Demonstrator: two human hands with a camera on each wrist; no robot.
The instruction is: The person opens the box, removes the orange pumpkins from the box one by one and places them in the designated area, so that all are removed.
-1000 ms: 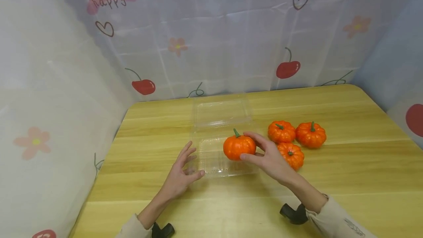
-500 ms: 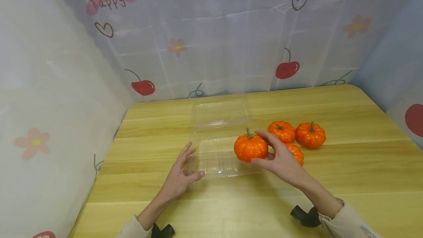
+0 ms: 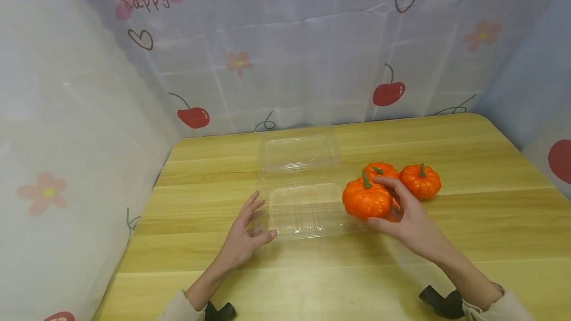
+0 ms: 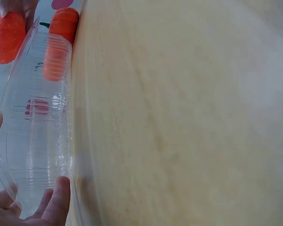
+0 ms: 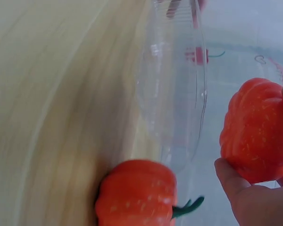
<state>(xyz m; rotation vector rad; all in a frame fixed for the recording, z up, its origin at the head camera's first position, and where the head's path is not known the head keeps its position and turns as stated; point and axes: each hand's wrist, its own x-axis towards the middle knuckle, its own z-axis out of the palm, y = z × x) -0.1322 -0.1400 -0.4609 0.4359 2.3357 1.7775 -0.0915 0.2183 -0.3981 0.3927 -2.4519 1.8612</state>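
Observation:
My right hand (image 3: 417,224) holds an orange toy pumpkin (image 3: 367,201) with a green stem, fingers and thumb round its right side. In the right wrist view this pumpkin (image 5: 257,134) is raised above the rim of a clear plastic clamshell box (image 5: 172,94). The box base (image 3: 308,212) stands on the table, its lid (image 3: 301,152) folded back behind it. My left hand (image 3: 241,237) is at the base's left end, fingers spread and thumb by the front corner; whether it presses there I cannot tell.
Two more pumpkins, one at the right (image 3: 421,182) and one behind the held one (image 3: 384,172), sit on the wooden table (image 3: 490,232). A third is nearly hidden by my right hand. A printed cloth (image 3: 303,63) hangs behind the table.
My right hand has carried the pumpkin rightward, from over the box base to its right end, covering more of the pumpkins behind. The left hand has stayed in place.

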